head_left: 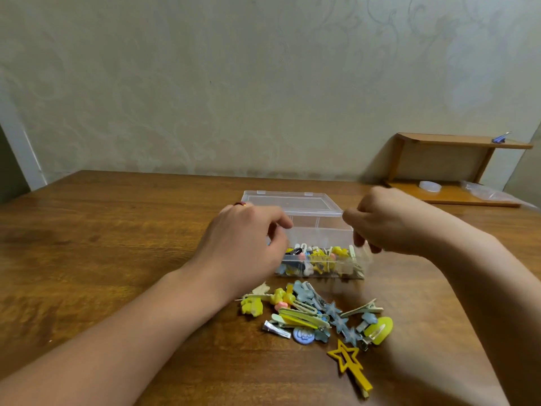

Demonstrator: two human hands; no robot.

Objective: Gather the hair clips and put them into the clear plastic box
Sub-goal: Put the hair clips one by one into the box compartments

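On the wooden table, the clear plastic box sits between both hands, lid hinged back, clips inside. The left hand and right hand curl fingers on its ends. Loose hair clips lie just in front.

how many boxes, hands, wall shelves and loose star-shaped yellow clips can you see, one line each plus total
clear plastic box: 1
hands: 2, left hand and right hand
wooden shelf: 1
yellow star clip lying loose on the table: 1
total: 5
The mixed clip pile and the clips inside the box overlap too much to count.
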